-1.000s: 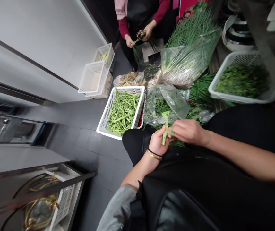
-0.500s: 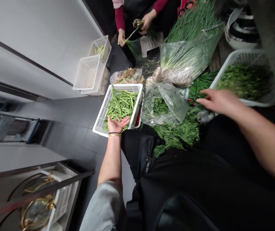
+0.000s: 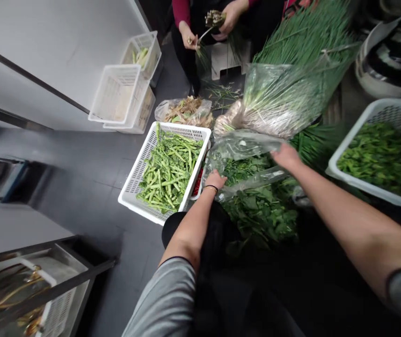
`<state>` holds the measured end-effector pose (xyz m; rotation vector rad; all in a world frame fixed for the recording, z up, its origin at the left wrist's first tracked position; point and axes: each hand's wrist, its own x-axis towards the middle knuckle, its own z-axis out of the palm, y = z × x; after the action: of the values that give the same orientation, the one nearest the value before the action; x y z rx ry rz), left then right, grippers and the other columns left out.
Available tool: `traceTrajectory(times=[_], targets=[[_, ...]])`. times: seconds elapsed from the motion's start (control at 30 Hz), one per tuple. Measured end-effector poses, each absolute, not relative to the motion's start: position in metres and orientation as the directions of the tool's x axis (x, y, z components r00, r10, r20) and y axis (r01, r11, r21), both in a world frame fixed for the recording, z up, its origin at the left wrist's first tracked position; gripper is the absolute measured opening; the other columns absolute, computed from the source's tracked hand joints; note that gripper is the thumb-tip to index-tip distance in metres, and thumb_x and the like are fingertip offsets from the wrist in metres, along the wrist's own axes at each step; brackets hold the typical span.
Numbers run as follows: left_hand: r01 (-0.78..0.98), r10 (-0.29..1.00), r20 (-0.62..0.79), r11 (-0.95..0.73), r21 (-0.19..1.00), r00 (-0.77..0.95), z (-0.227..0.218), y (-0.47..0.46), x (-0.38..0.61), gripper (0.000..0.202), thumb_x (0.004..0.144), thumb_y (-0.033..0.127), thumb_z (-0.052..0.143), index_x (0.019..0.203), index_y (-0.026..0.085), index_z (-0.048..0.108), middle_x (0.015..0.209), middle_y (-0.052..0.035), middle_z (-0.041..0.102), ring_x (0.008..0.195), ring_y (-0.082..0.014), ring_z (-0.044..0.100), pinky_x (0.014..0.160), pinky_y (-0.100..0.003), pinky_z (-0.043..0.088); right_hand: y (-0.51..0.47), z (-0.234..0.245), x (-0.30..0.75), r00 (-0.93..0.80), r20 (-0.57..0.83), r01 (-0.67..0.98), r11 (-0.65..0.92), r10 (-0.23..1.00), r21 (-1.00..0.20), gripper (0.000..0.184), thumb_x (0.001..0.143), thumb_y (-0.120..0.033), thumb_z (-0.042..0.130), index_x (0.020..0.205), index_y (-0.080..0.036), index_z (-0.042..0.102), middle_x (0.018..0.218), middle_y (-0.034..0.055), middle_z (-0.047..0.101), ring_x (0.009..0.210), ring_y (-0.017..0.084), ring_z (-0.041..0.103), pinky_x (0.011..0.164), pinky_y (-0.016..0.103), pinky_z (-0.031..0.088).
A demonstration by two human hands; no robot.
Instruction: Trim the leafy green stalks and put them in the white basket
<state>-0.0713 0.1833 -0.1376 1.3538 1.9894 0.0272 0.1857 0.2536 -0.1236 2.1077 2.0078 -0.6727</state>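
A clear plastic bag [image 3: 242,146] with leafy greens [image 3: 247,167] inside lies in front of me, its mouth spread wide. My left hand [image 3: 215,180] grips the bag's near left edge, its fingers partly hidden by the plastic. On the far right side, my right hand [image 3: 286,157] is closed on the bag's rim, somewhat blurred. Loose leafy greens [image 3: 263,213] lie just below the bag, close to my knees. To the left of my left hand stands a white basket [image 3: 133,192] full of cut green stalks [image 3: 170,171].
Across from me a person's hands [image 3: 233,16] hold a bunch of thin stalks. Bagged scallions [image 3: 273,98] lie beyond my bag, beside a bag of trimmings [image 3: 186,112]. Another basket of greens [image 3: 386,154] stands right; white crates [image 3: 114,93] stand by the wall. A metal rack [image 3: 95,267] is lower left.
My left hand has moved right from the stalk basket to the plastic bag. My right hand has come left onto its rim. Both have taken hold, and the bag's mouth is stretched wider.
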Motion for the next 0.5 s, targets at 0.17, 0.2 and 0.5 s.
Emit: traceTrajectory(times=[0.17,0.2,0.5], targets=[[0.76,0.724,-0.614,0.579,0.295,-0.313,-0.178,0.198,-0.074,0.062,0.066,0.02,0.07,0.123,0.005,0.052,0.117,-0.0281,0.058,0.115,-0.0351,0.053,0.096,-0.048,0.039,0.268,-0.143,0.18,-0.174,-0.542,0.979,0.087,0.822,-0.183,0.041,0.09,-0.036,0.043,0.113,-0.006,0.059,0.11,0.0226,0.063,0.104,0.028,0.059,0.082,0.032,0.043],[0.747,0.713,-0.621,0.597,0.294,-0.325,-0.181,0.203,-0.077,0.049,0.066,0.017,0.069,0.113,0.007,0.059,0.109,-0.0256,0.063,0.11,-0.0337,0.057,0.093,-0.047,0.041,0.266,-0.153,0.167,-0.26,-0.575,0.962,0.157,0.776,-0.224,0.033,0.086,-0.036,0.05,0.104,-0.012,0.064,0.105,0.0166,0.066,0.099,0.025,0.061,0.081,0.029,0.043],[0.428,0.826,-0.401,0.552,0.715,-0.396,-0.142,0.249,-0.119,0.014,0.078,0.024,0.051,0.066,0.018,0.051,0.054,0.0029,0.05,0.055,-0.0102,0.052,0.056,-0.021,0.042,0.329,-0.217,0.077,-0.449,-0.471,0.892,0.344,0.76,-0.295,0.041,0.089,-0.024,0.037,0.123,-0.007,0.054,0.122,0.0227,0.055,0.109,0.029,0.055,0.092,0.037,0.041]])
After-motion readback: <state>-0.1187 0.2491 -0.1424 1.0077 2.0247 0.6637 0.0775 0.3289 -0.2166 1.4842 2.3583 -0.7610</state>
